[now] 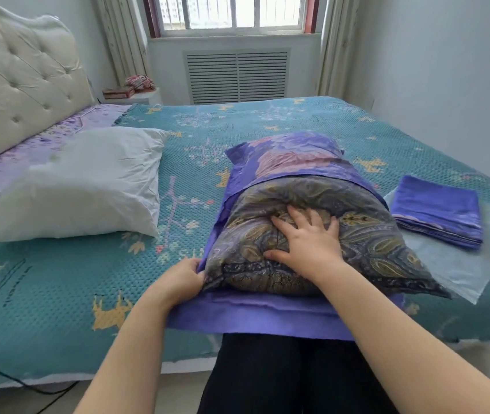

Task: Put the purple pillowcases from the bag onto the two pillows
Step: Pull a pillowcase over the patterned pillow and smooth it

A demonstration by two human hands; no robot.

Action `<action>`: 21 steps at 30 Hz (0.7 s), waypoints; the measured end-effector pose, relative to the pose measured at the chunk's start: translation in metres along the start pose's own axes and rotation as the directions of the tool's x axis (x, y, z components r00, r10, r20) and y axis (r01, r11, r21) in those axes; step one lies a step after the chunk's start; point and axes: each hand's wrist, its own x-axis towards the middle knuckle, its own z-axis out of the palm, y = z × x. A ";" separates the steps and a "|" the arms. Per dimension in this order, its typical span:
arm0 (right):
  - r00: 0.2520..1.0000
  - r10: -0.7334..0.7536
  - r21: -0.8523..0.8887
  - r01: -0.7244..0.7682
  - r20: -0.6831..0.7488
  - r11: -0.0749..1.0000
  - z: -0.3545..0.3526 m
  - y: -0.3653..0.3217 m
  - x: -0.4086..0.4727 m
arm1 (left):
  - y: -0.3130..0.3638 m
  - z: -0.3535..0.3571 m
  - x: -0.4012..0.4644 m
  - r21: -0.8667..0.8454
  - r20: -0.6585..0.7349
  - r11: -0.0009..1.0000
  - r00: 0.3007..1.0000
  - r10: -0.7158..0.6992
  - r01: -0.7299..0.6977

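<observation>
A dark paisley pillow (357, 222) lies at the near bed edge, its far half inside a purple floral pillowcase (291, 153). The case's lower layer spreads under the pillow toward me. My right hand (306, 240) presses flat on top of the paisley pillow, fingers spread. My left hand (182, 279) pinches the purple case's edge at the pillow's near left corner. A second purple pillowcase (438, 210) lies folded to the right on a clear plastic bag (462, 270). A bare white pillow (88, 186) lies to the left.
The teal patterned bedspread (58, 288) covers the bed. A tufted cream headboard (19, 76) stands at the left. Beyond the bed are a nightstand (136, 95) with small items, a radiator cover and a window. A black cable (13, 380) runs on the floor.
</observation>
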 end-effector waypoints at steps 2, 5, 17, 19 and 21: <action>0.996 -0.064 -0.035 0.066 0.064 0.997 -0.005 -0.007 0.005 | 0.011 -0.010 0.003 0.196 -0.210 0.979 0.978 -0.014 0.056; 0.980 -0.127 0.010 0.127 0.156 0.992 -0.028 -0.010 0.015 | 0.054 -0.027 0.020 0.057 -0.612 0.985 0.773 0.166 -0.166; 0.993 -0.114 0.508 0.113 -0.029 0.854 -0.042 0.036 0.041 | 0.151 0.025 0.142 0.096 -0.661 0.907 0.655 0.367 -0.411; 0.960 0.109 0.530 0.046 -0.257 0.847 -0.045 0.057 0.056 | 0.147 0.031 0.140 0.044 -0.732 0.866 0.573 0.368 -0.499; 0.966 0.097 0.308 -0.019 -0.240 0.951 -0.041 0.071 0.073 | 0.145 0.031 0.133 -0.021 -0.757 0.853 0.566 0.327 -0.521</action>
